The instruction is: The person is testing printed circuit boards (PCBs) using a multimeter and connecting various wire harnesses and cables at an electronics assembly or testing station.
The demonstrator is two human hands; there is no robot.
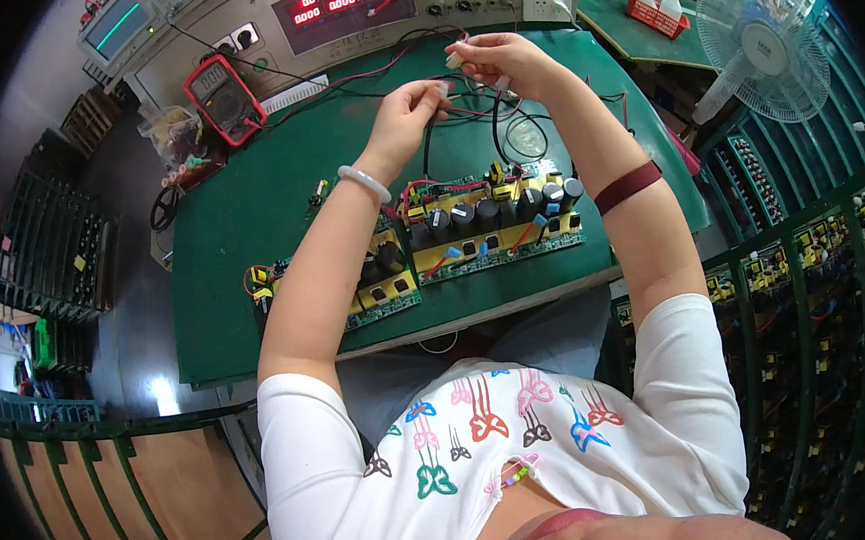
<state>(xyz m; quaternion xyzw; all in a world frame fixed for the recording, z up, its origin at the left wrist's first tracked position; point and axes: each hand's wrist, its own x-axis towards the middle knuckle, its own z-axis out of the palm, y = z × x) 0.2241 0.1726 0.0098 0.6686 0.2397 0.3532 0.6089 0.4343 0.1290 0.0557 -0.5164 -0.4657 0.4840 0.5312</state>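
Observation:
My left hand (412, 119) is closed in a pinch on a small white connector (443, 89) above the far part of the green bench. Farther back and to the right, my right hand (508, 62) pinches another pale connector (454, 60). The two connectors are apart. Black cables (496, 130) hang below the hands, among thin red and black leads. Nearer to me lie two green circuit boards side by side: the right board (501, 250) carries a row of black capacitors, and my left forearm partly covers the left board (394, 298).
A red multimeter (225, 99) leans at the bench's far left. Behind it stands a grey test instrument (277, 55) with red digits, with an oscilloscope (115, 31) at its upper left. A fan (763, 46) and a red basket (655, 14) are at right. Racks of boards (805, 294) flank me.

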